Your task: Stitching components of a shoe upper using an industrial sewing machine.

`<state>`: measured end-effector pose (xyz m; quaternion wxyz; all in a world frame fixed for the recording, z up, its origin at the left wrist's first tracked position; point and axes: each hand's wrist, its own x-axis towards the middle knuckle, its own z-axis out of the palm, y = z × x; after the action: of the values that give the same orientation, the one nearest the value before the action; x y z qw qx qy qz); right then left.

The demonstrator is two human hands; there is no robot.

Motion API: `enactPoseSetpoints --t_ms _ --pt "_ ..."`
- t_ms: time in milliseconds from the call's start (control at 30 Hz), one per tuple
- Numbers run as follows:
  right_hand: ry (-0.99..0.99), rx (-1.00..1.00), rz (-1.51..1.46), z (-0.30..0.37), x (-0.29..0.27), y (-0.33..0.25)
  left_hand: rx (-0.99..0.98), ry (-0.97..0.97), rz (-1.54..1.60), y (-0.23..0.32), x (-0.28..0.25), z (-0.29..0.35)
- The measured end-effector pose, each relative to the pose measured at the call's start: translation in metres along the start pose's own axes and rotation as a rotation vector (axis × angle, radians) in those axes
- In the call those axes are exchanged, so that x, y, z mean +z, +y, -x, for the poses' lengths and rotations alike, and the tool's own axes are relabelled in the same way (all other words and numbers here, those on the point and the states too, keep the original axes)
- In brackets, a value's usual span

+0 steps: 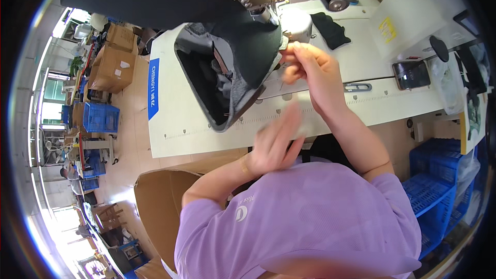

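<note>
A dark, bag-shaped fabric piece (250,57) with a grey lining and a wide opening sits at the sewing machine's needle area (264,14). Its opening faces left and toward me. At its right edge, my right hand (316,70) pinches a small light bit of that edge between thumb and forefinger, the other fingers curled. My left hand (276,144), blurred by motion, is held off the fabric in front of the table's near edge. Its fingers are stretched out, with nothing seen in them.
The white machine table (175,134) carries a black cloth scrap (330,30), a phone (412,75) and a small grey metal tool (357,87). An open cardboard box (160,212) stands below at left. Blue crates (429,191) are stacked at right.
</note>
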<state>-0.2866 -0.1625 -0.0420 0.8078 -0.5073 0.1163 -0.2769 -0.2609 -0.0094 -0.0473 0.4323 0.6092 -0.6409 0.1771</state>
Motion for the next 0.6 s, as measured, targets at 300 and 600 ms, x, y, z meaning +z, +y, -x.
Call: enactPoseSetpoints --t_ms 300,600 --pt "-0.206 0.053 -0.106 0.014 0.032 0.009 -0.697 0.362 0.377 -0.17 -0.134 -0.034" --pt "-0.185 0.077 -0.094 0.018 0.022 -0.002 -0.725 0.204 0.49 -0.194 -0.125 -0.036"
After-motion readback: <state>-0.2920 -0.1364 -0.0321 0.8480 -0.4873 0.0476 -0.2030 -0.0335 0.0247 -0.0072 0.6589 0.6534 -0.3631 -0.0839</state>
